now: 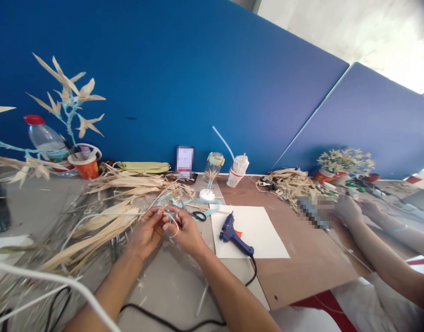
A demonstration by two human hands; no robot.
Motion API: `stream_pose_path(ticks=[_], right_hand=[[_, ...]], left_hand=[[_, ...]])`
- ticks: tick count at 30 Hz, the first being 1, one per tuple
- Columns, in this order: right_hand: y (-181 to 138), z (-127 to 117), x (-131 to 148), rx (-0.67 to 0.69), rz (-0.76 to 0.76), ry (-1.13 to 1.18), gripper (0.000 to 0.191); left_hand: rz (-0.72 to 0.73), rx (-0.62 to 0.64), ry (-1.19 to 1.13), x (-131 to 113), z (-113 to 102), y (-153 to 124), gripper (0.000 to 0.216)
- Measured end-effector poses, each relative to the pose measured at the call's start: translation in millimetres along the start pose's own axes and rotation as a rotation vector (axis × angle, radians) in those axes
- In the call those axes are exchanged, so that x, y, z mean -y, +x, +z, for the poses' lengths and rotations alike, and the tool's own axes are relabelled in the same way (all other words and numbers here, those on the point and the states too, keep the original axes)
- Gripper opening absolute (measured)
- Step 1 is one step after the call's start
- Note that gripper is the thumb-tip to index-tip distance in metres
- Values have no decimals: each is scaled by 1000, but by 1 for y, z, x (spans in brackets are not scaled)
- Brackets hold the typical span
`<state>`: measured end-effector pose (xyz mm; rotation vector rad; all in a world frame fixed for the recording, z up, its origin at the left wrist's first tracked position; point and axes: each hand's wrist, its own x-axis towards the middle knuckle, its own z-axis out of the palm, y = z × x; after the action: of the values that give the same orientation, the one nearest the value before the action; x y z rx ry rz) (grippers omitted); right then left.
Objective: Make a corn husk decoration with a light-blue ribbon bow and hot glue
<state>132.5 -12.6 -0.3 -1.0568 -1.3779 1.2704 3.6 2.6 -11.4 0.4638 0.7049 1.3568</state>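
Note:
My left hand and my right hand meet above the grey table, fingers pinched together. Between the fingertips is a thin white cord, which curls in a small loop by my right thumb. What else the fingertips cover is too small to make out. Just beyond them lie a light blue ribbon and black-handled scissors. To the right, a dark blue glue gun rests on a white sheet. Dried corn husks spread out to the left of my left hand.
A small bottle, a phone and a paper cup line the blue partition. At left, a red cup holds a husk flower branch. Another person's hands rest at right. A black cable crosses in front.

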Motion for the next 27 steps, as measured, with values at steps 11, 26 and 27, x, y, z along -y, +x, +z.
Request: stream_pose_path(ticks=[11,26,27], right_hand=[[11,-16,0,-194,84,447,23],[14,-30,8,-172,155,800,29],[13,-26,5,-165,174,716,30]], left_hand=[[-27,148,557,16,10,-10,23],[74,-99,48,-4,-4,4,23],[80,-100,65,-2,-3,4,23]])
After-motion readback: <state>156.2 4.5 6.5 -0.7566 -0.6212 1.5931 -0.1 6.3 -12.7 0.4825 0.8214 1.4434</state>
